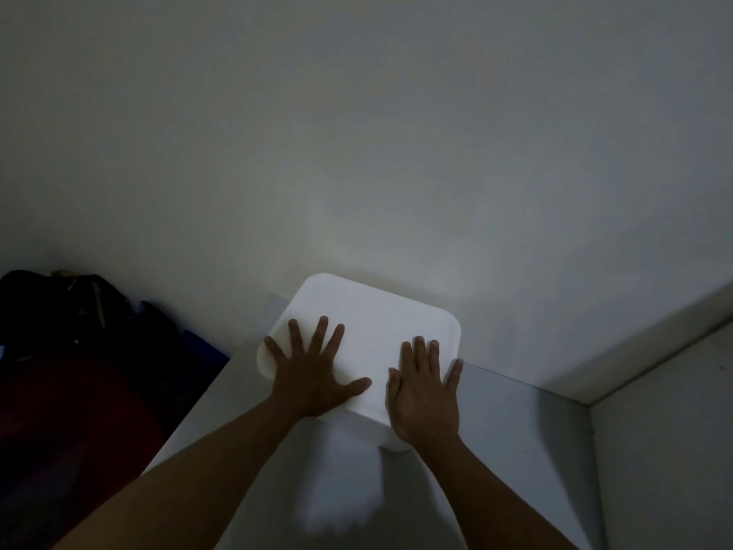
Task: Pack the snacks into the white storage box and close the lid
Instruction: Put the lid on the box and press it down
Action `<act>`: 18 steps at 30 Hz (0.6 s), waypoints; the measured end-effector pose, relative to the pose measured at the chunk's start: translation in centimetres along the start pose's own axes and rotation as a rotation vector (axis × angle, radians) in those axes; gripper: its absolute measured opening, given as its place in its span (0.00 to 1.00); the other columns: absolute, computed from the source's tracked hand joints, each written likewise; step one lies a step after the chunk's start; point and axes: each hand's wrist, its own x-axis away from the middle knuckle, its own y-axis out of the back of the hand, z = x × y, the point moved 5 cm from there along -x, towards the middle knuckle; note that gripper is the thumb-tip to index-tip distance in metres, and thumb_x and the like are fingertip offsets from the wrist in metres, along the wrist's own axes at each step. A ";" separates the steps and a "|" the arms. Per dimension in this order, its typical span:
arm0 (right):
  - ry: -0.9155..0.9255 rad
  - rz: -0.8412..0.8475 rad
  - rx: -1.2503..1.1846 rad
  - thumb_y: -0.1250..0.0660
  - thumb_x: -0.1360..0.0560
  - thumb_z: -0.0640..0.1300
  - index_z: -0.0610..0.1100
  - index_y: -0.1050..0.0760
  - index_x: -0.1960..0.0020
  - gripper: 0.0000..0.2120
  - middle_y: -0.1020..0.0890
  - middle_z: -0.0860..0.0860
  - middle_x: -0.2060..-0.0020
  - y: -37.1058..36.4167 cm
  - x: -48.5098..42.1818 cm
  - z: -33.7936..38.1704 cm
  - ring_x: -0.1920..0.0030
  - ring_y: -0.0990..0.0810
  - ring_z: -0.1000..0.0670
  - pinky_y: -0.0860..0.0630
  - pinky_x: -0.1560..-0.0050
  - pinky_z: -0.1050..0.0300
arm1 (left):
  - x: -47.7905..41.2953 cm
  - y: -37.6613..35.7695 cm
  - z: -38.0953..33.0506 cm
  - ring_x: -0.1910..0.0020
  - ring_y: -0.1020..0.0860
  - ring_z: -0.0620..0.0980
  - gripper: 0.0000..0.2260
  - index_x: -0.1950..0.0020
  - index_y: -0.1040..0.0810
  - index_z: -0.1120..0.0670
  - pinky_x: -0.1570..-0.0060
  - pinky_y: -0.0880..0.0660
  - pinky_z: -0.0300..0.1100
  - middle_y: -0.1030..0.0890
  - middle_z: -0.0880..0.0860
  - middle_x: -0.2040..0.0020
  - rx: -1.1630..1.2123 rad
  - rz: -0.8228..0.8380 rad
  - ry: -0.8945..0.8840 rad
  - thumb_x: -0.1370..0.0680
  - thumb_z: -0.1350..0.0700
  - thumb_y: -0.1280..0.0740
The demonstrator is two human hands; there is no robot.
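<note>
two hands are laid flat on the lid (380, 327) of the white storage box (349, 490) in the head view. the left hand (313, 375) is set on the near left part of the lid, its fingers (320, 331) straight and spread wide, the thumb stretched toward the right. the right hand (422, 394) is set on the near right part, its fingers (420, 351) straight and kept close together, only the little finger set apart, at the lid's right edge. nothing is pinched or curled round by either hand.

the box is judged to be light, stiff plastic. its lid is probably thin enough to give in the middle, so pressure is best put near the rim and corners, where a lid of this kind usually seats. the smooth top may prove slippery under flat palms, and a sideways push could make the box slide. for lifting, the side walls under the rim are the safer hold, not the lid.

the lid is seen as plain white and matt, squarish with rounded corners. the body beneath is blurred, white, and appears to narrow downward. the opening is covered, so the snacks are not seen and it cannot be told whether they are inside, nor whether the lid is fully seated.

the box is stood on a pale grey surface (515, 430), close against the wall (357, 152). a dark bag (79, 311) is seen off to the left.
</note>
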 end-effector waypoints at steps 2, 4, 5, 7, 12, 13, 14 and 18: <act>-0.001 0.014 -0.016 0.60 0.17 0.55 0.44 0.52 0.20 0.29 0.51 0.46 0.20 0.1 -0.2 0.1 0.20 0.56 0.44 0.59 0.24 0.35 | 0.0 -0.1 0.3 0.23 0.59 0.69 0.51 0.20 0.59 0.43 0.35 0.61 0.77 0.58 0.50 0.19 0.018 -0.027 0.003 0.38 0.16 0.60; -0.005 -0.002 -0.023 0.59 0.17 0.55 0.43 0.53 0.20 0.29 0.51 0.46 0.20 0.2 -0.4 0.2 0.20 0.56 0.44 0.59 0.23 0.37 | -0.1 0.1 0.3 0.23 0.57 0.69 0.50 0.20 0.56 0.43 0.35 0.60 0.77 0.56 0.50 0.19 0.011 -0.059 0.016 0.37 0.17 0.60; -0.007 0.001 -0.025 0.59 0.17 0.55 0.43 0.53 0.20 0.29 0.51 0.46 0.20 0.0 -0.5 0.0 0.20 0.56 0.44 0.59 0.23 0.37 | -0.1 0.1 0.0 0.23 0.57 0.69 0.50 0.20 0.56 0.42 0.35 0.60 0.77 0.55 0.50 0.19 0.013 -0.048 0.022 0.36 0.17 0.60; -0.013 0.005 -0.037 0.59 0.17 0.54 0.43 0.51 0.20 0.28 0.50 0.45 0.20 -0.2 -0.3 -0.1 0.20 0.55 0.44 0.59 0.23 0.37 | 0.2 0.3 -0.2 0.23 0.58 0.68 0.49 0.21 0.57 0.42 0.34 0.60 0.76 0.56 0.49 0.19 0.008 -0.012 0.020 0.37 0.17 0.60; -0.011 -0.008 -0.052 0.59 0.17 0.54 0.44 0.51 0.20 0.28 0.50 0.47 0.20 0.1 -0.1 0.0 0.20 0.55 0.45 0.58 0.23 0.38 | -3.2 3.0 2.3 0.26 0.41 0.61 0.46 0.23 0.42 0.45 0.31 0.43 0.65 0.40 0.51 0.22 0.002 -0.046 -0.016 0.35 0.20 0.53; -0.012 -0.012 -0.056 0.59 0.17 0.54 0.44 0.51 0.20 0.28 0.50 0.47 0.20 0.1 -0.1 0.0 0.20 0.55 0.45 0.57 0.23 0.38 | -4.0 3.2 3.1 0.26 0.42 0.60 0.46 0.23 0.42 0.46 0.30 0.42 0.63 0.41 0.52 0.22 0.021 -0.062 0.001 0.33 0.21 0.53; -0.013 -0.011 -0.058 0.58 0.17 0.54 0.44 0.50 0.20 0.28 0.49 0.47 0.20 0.1 -0.1 0.0 0.20 0.55 0.45 0.57 0.22 0.39 | -4.5 2.9 3.8 0.24 0.45 0.60 0.45 0.22 0.45 0.46 0.28 0.42 0.61 0.44 0.51 0.21 0.055 -0.058 0.023 0.32 0.21 0.52; -0.022 -0.025 -0.022 0.53 0.18 0.55 0.44 0.38 0.24 0.26 0.36 0.46 0.24 0.5 -0.9 0.2 0.23 0.41 0.42 0.47 0.25 0.37 | -5.2 1.5 4.7 0.23 0.46 0.58 0.45 0.21 0.50 0.44 0.31 0.36 0.58 0.50 0.48 0.19 0.133 -0.057 0.034 0.32 0.21 0.49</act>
